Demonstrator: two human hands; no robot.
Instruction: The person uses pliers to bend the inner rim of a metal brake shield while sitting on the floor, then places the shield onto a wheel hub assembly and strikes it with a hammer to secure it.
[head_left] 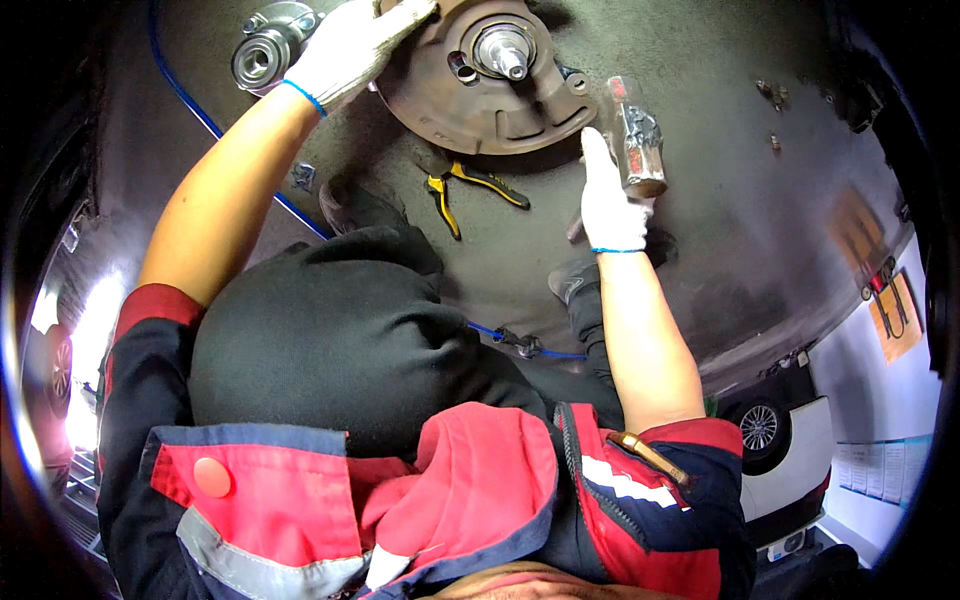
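Note:
A rusty brown brake dust shield (440, 115) lies on the dark floor ahead of me, its upper part cut off by the picture's edge. From its middle a shiny metal shaft end (508, 58) sticks up. My left hand (352, 45), in a white glove, grips the shield's upper left edge; some fingertips are hidden. Just right of the shield, my gloved right hand (612, 205) is closed round a hammer, its worn, tape-wrapped head (638, 145) showing beyond the fingers. Pliers (452, 190) with yellow and black handles lie between my hands, below the shield.
Beside my left hand stands a metal wheel hub (262, 60). A blue hose (185, 95) crosses the floor on the left and passes under my legs. Small metal pieces (773, 95) lie at the right. Further right are a white car (790, 460) and a board with gauges (893, 305).

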